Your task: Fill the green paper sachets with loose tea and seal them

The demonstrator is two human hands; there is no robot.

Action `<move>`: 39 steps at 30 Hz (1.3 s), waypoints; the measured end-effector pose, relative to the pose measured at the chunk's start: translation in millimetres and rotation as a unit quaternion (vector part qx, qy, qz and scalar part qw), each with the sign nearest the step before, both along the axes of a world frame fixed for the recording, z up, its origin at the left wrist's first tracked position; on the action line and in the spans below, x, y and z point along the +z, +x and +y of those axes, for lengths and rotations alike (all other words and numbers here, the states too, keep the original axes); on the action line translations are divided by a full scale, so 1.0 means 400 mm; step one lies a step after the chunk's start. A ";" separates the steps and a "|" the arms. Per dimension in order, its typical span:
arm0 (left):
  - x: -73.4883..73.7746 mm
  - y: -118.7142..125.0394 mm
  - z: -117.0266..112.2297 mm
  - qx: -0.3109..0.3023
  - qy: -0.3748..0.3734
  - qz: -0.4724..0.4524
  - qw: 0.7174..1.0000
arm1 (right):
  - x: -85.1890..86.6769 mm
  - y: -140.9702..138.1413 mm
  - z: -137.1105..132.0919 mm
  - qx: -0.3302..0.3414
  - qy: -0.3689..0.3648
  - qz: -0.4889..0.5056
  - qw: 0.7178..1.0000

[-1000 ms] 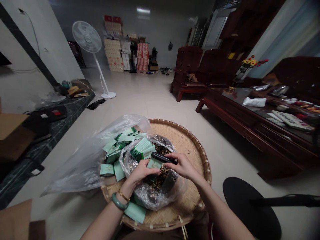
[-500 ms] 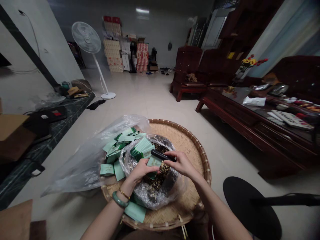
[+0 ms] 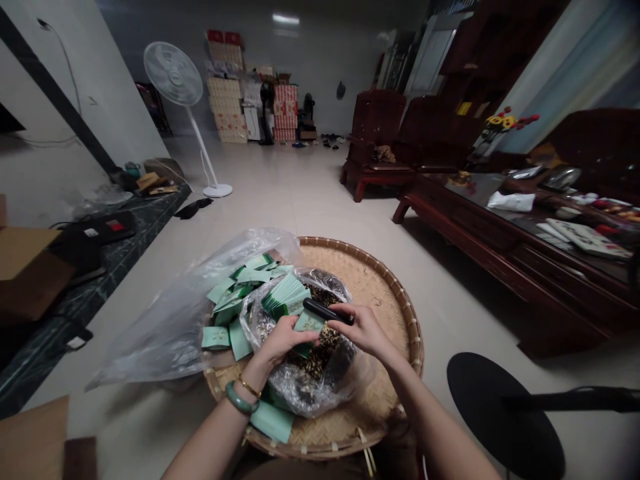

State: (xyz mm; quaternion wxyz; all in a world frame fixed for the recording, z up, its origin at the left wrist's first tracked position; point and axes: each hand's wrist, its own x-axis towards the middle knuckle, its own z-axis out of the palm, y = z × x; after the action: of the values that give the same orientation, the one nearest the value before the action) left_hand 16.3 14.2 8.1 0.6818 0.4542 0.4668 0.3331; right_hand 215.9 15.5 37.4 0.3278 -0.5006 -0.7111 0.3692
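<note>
Over an open clear plastic bag [image 3: 305,400], a small pale-green packet [image 3: 310,323] is held between two bare hands. The left hand [image 3: 280,341] has its fingers nearly closed on the packet, thumb stretched along the lower edge (the fingertips behind it are hidden). The right hand [image 3: 367,330] pinches a slim black tool [image 3: 321,311] near one end between thumb and fingers, with little gap around it; the tool lies across the packet's top edge. Gold-toned printing marks the packet, too small to read.

Inside the bag are loose dark and pale bits [image 3: 316,365] and, to the left, a fanned row of green packets [image 3: 287,293]. More packets [image 3: 227,293] are heaped beside it, near a larger clear bag [image 3: 160,340]. All rest on a round woven bamboo tray [image 3: 385,287]. A green bangle [image 3: 241,400] and a gold bracelet [image 3: 247,385] circle the left wrist.

To the right, a dark wooden tabletop [image 3: 477,193] carries a printed book or pad [image 3: 587,239] with illegible dark lettering. Farther off stand a white fan [image 3: 173,75] and stacked patterned boxes [image 3: 227,110], their labels unreadable.
</note>
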 end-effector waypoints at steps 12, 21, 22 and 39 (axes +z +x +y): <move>-0.029 -0.025 0.017 0.100 0.047 0.011 0.994 | -0.139 0.046 -0.040 -0.041 0.012 -0.093 0.995; -0.045 -0.025 -0.006 0.163 0.088 0.008 0.983 | -0.120 0.006 -0.036 -0.055 0.022 -0.023 0.998; -0.042 -0.018 -0.014 0.151 0.092 0.004 0.984 | -0.108 -0.009 -0.031 -0.069 0.015 0.032 0.997; 0.012 0.002 -0.037 0.102 0.198 0.059 0.973 | -0.079 -0.075 -0.042 -0.046 -0.102 0.280 0.953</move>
State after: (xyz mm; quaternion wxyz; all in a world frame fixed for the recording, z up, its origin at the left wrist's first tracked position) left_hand 17.0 -0.7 13.0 0.5117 0.5491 0.4747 0.4597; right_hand 185.9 -1.4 5.8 0.4779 -0.4394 -0.5257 0.5497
